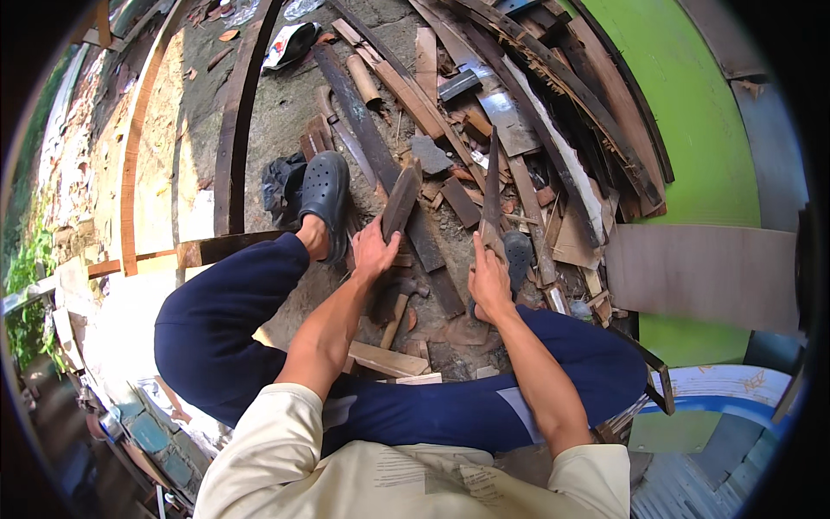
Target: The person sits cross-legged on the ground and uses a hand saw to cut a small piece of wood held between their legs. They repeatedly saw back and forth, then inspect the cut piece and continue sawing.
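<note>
My left hand [373, 251] is closed round the lower end of a short, dark wood block [402, 201], which points up and slightly right. In my right hand [490, 281] is what looks like a handsaw [492, 186]. Its narrow, dark blade tapers away from me, and the index finger lies along its wooden handle. Block and saw are held apart, above a dark plank [424, 238] on the ground. A hammer [395, 322] with a wooden handle lies between my legs. Beyond my left shoe [325, 195] rests a curved-blade tool [347, 138] with a wooden handle.
Wood scraps and long boards [571, 95] pile up ahead and to the right, beside a bright green panel [700, 104]. Dark wooden beams [242, 112] stretch along the left. A black plastic bag [283, 186] lies next to my left shoe. Pale offcuts [389, 359] lie near my lap.
</note>
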{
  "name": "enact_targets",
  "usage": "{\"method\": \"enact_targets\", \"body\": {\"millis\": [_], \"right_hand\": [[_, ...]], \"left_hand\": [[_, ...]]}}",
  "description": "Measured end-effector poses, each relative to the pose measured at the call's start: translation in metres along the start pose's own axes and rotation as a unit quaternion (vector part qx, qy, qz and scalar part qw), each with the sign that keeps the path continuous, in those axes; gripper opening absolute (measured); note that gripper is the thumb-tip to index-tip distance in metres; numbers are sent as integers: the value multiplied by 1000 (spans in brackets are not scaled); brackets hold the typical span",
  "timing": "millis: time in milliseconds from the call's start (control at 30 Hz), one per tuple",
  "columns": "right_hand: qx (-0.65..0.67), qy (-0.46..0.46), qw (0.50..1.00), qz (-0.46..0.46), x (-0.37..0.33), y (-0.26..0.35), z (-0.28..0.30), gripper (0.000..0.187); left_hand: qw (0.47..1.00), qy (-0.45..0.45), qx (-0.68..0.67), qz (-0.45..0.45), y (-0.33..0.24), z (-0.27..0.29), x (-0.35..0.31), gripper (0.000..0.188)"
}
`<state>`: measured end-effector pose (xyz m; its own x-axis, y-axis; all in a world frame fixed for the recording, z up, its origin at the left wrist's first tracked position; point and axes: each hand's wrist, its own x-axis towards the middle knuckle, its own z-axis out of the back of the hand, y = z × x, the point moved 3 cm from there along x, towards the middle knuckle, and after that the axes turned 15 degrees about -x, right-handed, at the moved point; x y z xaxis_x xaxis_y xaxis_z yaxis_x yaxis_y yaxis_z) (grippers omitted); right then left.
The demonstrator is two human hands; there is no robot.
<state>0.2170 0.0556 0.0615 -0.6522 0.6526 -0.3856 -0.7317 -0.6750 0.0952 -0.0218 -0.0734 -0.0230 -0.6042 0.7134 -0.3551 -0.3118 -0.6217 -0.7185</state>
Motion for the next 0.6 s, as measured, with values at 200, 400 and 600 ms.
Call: {"method": "enact_targets", "body": {"millis": [200,400,600], "right_hand": [[-62,110,991,31,6,-7,-60,78],[16,-21,999,-29,62,19,-53,48],[175,-211,961,36,212,93,40,26]], "left_hand": [[996,-65,55,-2,1,5,13,58],[996,-58,68,0,-3,9,19,65],[999,-48,2,17,4,8,20,62]]}}
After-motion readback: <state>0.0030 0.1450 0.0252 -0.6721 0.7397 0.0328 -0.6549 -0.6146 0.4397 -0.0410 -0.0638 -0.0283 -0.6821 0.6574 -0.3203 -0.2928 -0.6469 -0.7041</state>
